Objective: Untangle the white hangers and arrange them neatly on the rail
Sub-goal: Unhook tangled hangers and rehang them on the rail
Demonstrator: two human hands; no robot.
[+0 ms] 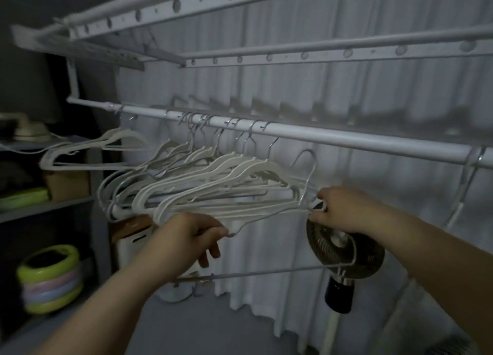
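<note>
Just below the rail [346, 142], the white hanger [266, 218] lies lengthwise between both hands, left hand [186, 234] pinching its shoulder tip, right hand [341, 208] gripping beside the free hook [309, 154], nearer the rail.

Hangers [213, 173] hang under rail [320, 138] (fan [368, 256] seemingly behind).

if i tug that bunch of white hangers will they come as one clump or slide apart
Probably a clump: the white hangers overlap closely, so they may snag. They look thin, likely light yet stiff, holding shape between the left hand and right hand. Hooks should slide along the smooth rail.
</note>
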